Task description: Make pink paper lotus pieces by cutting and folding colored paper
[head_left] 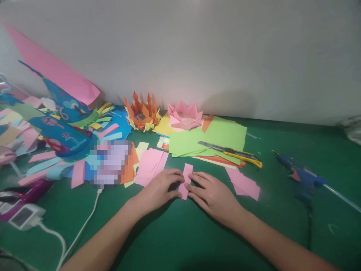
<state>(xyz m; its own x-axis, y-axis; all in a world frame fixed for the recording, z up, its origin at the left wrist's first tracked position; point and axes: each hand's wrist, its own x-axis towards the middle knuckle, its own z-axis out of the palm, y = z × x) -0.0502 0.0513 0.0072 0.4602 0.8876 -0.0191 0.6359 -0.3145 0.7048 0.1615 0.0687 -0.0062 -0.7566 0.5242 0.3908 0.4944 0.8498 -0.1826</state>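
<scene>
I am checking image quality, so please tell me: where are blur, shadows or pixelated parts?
In the head view, the blue plastic glue gun is blurred; same view, a mosaic covers a lilac object by the thin white cable; same view, soft shadows lie below the bare left hand and bare right hand.

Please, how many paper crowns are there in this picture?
2. The pink paper crown stands beyond the pink paper strip; the orange paper crown stands to the left of that crown. More may be hidden at far left.
</scene>
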